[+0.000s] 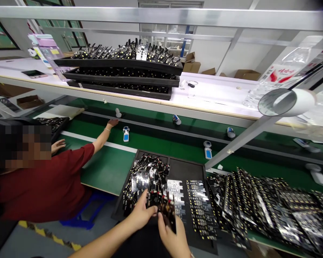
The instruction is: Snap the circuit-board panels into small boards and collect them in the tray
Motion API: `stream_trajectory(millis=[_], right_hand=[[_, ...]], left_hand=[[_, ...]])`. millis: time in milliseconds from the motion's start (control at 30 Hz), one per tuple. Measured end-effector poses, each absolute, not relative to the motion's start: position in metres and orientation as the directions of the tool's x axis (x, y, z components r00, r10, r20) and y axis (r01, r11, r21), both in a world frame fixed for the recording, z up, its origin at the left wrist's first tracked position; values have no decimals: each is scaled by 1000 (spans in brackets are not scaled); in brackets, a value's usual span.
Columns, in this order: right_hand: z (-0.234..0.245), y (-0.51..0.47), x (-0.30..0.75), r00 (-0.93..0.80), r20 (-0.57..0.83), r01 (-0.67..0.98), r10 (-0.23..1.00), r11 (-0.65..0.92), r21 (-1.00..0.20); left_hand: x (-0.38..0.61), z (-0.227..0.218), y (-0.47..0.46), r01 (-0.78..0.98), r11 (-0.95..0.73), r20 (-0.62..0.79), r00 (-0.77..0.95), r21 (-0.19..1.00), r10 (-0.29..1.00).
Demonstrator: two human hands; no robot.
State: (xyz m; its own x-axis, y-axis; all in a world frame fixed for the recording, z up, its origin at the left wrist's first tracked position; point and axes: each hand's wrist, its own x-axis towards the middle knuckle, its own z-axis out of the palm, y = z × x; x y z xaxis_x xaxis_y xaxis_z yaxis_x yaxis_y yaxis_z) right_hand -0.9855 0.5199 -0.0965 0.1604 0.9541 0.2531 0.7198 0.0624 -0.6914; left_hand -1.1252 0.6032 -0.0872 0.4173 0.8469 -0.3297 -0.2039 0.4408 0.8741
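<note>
Above the black tray (187,168), both hands are closed on black circuit boards. My right hand (174,236) grips a dark circuit board (169,212) tilted upward, thumb on its near face. Close beside it, my left hand (142,215) pinches the board's left part or an adjoining piece; which one I cannot tell. Under and beyond my left hand lies a loose heap of small circuit boards (148,172). To the right in the tray rest a silvery board panel (176,190) and a black board panel with pale pads (200,208).
Rows of stacked board panels (266,204) fill the bench at right. A co-worker in a red shirt (48,190) reaches over the green conveyor (156,139), which carries small white-and-blue devices (126,135). A metal post (239,147) and a shelf with stacked trays (118,79) stand ahead.
</note>
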Motion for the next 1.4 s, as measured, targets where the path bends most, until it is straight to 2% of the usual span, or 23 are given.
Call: stream_trajectory(millis=[67, 133, 200, 267, 333, 400, 433, 500, 600, 667, 733, 800, 967, 1100, 1267, 1333, 1400], right_hand=[[-94, 523, -984, 67, 279, 738, 958, 140, -660], [-91, 525, -983, 84, 233, 669, 969, 118, -734], [-89, 526, -985, 163, 149, 575, 975, 29, -818], [-89, 525, -988, 288, 6, 441, 958, -127, -889], [-93, 524, -992, 383, -160, 256, 910, -271, -928], [-96, 523, -995, 410, -245, 132, 878, -323, -937], [-96, 524, -997, 398, -223, 150, 890, -303, -941], [-94, 527, -998, 333, -132, 324, 934, -244, -914], [-85, 533, -999, 222, -42, 646, 974, -180, -742], [-77, 538, -999, 197, -19, 636, 980, -143, -759], [-71, 541, -999, 169, -6, 484, 986, -89, -871], [-65, 544, -999, 128, -37, 401, 991, -86, -912], [-67, 546, -997, 107, -80, 543, 991, -125, -830], [-80, 553, -1000, 72, -126, 590, 989, -144, -794], [-87, 563, -1012, 81, -184, 705, 980, -187, -684], [-89, 567, -1019, 103, -206, 749, 973, -212, -628], [-93, 575, -1023, 125, -234, 776, 964, -242, -583]], left_hand=[[-1128, -83, 605, -229, 523, -379, 466, 821, 799], [-1132, -78, 606, -280, 592, -403, 512, 756, 758], [-1134, -76, 606, -319, 606, -410, 506, 728, 759], [-1136, -77, 607, -315, 596, -417, 482, 739, 771], [-1137, -80, 607, -259, 601, -433, 489, 756, 757], [-1138, -84, 607, -190, 596, -459, 473, 780, 752], [-1138, -87, 607, -155, 595, -480, 451, 788, 753], [-1137, -91, 607, -98, 565, -493, 384, 819, 781], [-1133, -96, 607, -69, 424, -389, 288, 903, 875], [-1133, -97, 608, -114, 423, -381, 272, 899, 883], [-1135, -97, 607, -197, 557, -474, 348, 807, 809], [-1138, -96, 606, -254, 653, -515, 441, 713, 734], [-1146, -99, 608, -281, 658, -509, 450, 699, 733], [-1149, -106, 613, -267, 679, -509, 491, 684, 707], [-1160, -118, 617, -208, 651, -537, 415, 730, 735], [-1164, -124, 619, -149, 561, -492, 337, 814, 803], [-1167, -130, 624, -48, 386, -365, 235, 921, 901]])
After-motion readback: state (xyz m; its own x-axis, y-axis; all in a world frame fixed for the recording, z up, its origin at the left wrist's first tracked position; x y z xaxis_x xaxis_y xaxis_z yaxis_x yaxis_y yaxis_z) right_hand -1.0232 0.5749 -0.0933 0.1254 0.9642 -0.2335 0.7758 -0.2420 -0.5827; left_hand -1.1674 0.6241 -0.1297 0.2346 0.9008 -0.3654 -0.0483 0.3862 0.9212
